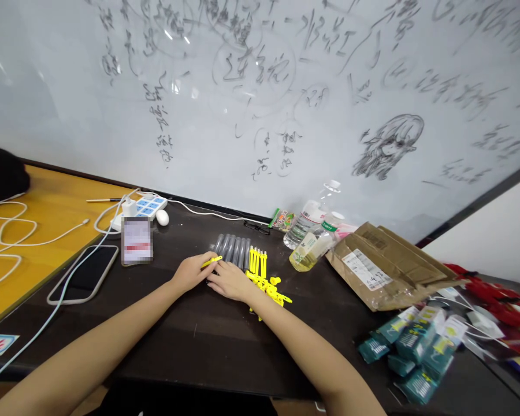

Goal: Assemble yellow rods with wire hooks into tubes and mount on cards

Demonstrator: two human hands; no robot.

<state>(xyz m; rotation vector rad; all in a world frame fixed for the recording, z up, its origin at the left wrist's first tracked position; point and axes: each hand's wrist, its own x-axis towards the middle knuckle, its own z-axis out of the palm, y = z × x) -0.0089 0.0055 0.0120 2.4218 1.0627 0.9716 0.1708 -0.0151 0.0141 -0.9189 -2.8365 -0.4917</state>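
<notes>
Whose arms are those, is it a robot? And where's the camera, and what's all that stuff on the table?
No robot here, just a person's two bare hands: the left hand and the right hand. There is one picture, from a camera worn on the person's head, looking forward and down.

A thin yellow piece seems to be held in the left fingers. The right hand is close beside it; its fingertips are hard to see.

On the dark table lie a row of clear tubes and more yellow parts. Farther left is a phone; to the right are two bottles, a brown package and green boxes. Behind is a whiteboard with writing.
</notes>
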